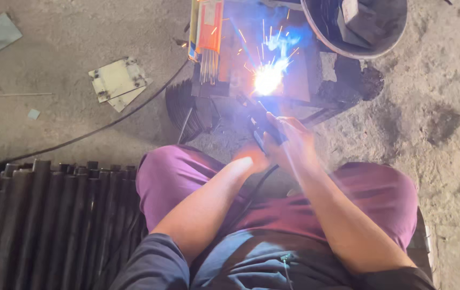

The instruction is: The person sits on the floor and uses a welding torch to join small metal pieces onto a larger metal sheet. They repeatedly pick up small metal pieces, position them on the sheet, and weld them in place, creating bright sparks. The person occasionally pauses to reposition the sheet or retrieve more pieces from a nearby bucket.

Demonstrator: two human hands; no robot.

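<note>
**Arc lit over the dark steel block**

Just below the white-blue arc [267,79], both hands meet on the electrode holder [265,129]. Right hand [293,144] is wrapped around its dark handle, grip closed on it; left hand [251,156] tucks in against the right from below, steadying, though whether its fingers close on the handle I cannot tell. Holder sits between the knees and the arc, its long axis running up and slightly left from the hands, tip end aimed at the glare. Sparks fly up from the arc across the steel block [294,75].

By the look of it, the holder is rigid and fairly hefty, with a stiff cable [257,185] dragging from its rear toward the lap; the insulated handle is the place to take it, well back from the hot tip.

Left of the arc, a pack of welding rods [208,37] leans. Upper right of it, a round bucket [353,27]. Far lower left, a row of dark pipes [42,215] lies on the concrete floor [445,134].
</note>
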